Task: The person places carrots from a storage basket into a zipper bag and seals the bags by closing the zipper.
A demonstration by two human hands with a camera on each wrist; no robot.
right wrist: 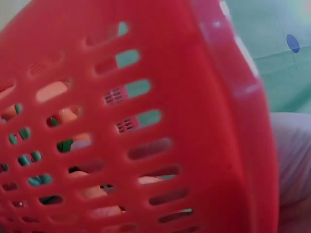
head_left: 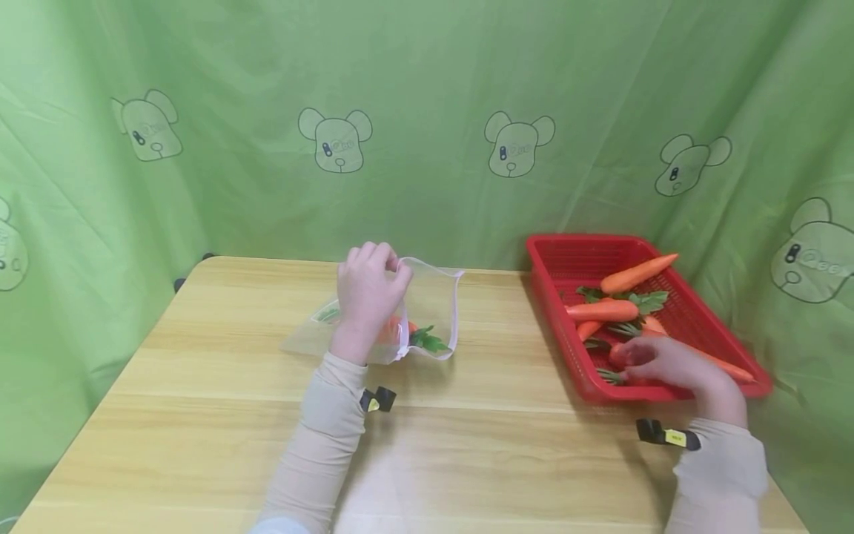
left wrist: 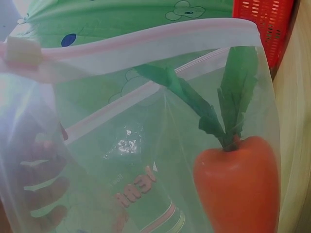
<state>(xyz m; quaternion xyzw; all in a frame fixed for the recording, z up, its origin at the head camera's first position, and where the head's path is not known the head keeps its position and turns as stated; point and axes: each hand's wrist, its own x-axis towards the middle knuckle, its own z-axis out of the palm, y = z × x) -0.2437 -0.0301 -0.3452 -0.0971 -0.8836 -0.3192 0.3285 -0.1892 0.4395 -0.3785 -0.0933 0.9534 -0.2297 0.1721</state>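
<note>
My left hand point(head_left: 370, 293) pinches the upper edge of a clear zip bag point(head_left: 437, 293), whose mouth gapes toward the right. Inside the bag lies a carrot point(left wrist: 238, 184) with green leaves, its leafy end near the opening. In the left wrist view, the fingers point(left wrist: 48, 189) show through the plastic, and a slider sits on the zip edge. My right hand point(head_left: 674, 363) reaches over the near side of a red basket point(right wrist: 209, 145), thumb and fingers curled at a carrot point(head_left: 617, 354), which they partly cover. The basket wall hides those fingers in the right wrist view.
Several more carrots, including one long carrot point(head_left: 637, 273), lie loosely in the basket at the table's right. The wooden table point(head_left: 200, 415) reaches back to a green curtain point(head_left: 427, 67) with bear-head prints, which also hangs along both sides.
</note>
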